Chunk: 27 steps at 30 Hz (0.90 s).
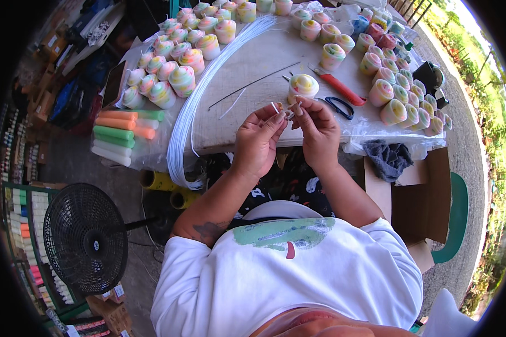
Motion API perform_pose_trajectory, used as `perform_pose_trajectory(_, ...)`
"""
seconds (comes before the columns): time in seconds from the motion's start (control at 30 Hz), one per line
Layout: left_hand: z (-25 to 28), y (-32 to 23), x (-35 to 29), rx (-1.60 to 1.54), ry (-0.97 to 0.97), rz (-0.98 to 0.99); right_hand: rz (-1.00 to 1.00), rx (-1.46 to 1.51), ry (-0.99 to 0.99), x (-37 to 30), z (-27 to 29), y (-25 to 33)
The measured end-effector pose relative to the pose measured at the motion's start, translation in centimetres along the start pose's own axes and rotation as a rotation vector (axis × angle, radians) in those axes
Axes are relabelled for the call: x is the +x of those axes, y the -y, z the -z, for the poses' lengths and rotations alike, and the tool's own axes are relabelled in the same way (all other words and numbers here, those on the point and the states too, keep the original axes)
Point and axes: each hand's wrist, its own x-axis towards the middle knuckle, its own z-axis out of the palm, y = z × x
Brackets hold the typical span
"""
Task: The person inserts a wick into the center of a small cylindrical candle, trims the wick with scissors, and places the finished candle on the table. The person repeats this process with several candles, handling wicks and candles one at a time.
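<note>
My left hand [257, 140] and my right hand [321, 135] meet above the table's front edge. Both are closed in pinches, fingertips almost touching, on a small white piece [289, 114] that looks like a short wick; its details are too small to make out. Just beyond the fingers stands a swirled yellow and white candle [303, 86]. Scissors with dark blue handles [340, 108] lie to the right of it, beside a red-handled knife [343, 89]. Left of the candle are a thin metal rod [254, 85] and a short loose white wick [232, 104].
A long bundle of white wicks [181, 129] curves over the table's left front edge. Many pastel candles [182, 80] stand at left and more [393, 112] at right. Coloured wax sticks [114, 132] lie front left. A black fan [85, 238], a grey cloth [388, 159] and an open cardboard box [419, 205] flank me.
</note>
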Motion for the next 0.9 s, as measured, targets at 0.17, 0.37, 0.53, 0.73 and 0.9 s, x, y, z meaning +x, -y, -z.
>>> perform_pose_trajectory(0.17, 1.2, 0.0, 0.4, 0.108, 0.081, -0.066, -0.022, -0.028, 0.040, -0.3, 0.1, 0.0)
perform_pose_trajectory(0.37, 1.0, -0.8, 0.3, 0.172, 0.137, -0.162, -0.060, -0.106, 0.055, -0.1, 0.1, 0.3)
perform_pose_trajectory(0.53, 0.8, -1.6, 0.0, 0.160, 0.177, -0.170, -0.046, -0.106, 0.091, -0.3, -0.3, 0.5)
perform_pose_trajectory(0.73, 0.8, -1.5, -0.2, 0.308, 0.172, -0.257, 0.009, -0.179, 0.158, -0.4, -0.2, 0.4)
perform_pose_trajectory(0.9, 1.0, -1.8, -0.1, 0.352, 0.189, -0.271, 0.015, -0.250, 0.176, -0.7, -0.4, 0.3)
